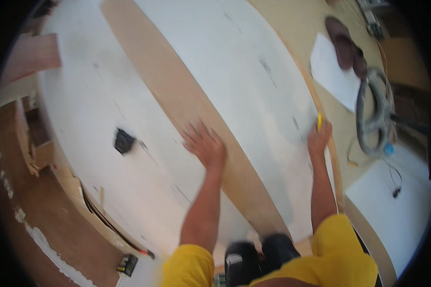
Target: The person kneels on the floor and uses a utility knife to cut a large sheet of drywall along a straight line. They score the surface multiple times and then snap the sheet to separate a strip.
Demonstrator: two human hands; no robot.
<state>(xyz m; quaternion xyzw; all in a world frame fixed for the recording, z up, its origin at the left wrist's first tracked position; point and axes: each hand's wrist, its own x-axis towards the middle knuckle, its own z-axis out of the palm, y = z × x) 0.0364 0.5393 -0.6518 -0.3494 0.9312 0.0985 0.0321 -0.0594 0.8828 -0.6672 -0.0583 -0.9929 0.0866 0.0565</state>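
A long brown wooden strip (172,81) runs slantwise across a large white panel (244,62). My left hand (205,145) lies on the strip near its left edge, fingers spread and holding nothing. Over by the panel's right side, my right hand (319,136) is closed on a slim yellow object (319,119). Its upper end sticks out above the fingers; its exact kind does not show. To the left of my left hand, a black tape measure (123,140) rests on the panel.
A grey steering wheel (364,112) stands beyond the panel's right edge. Dark slippers (340,43) lie on a white sheet (321,62) there. At left are a wooden frame (26,136) and a reddish board (36,52). A small dark box (127,264) sits lower left.
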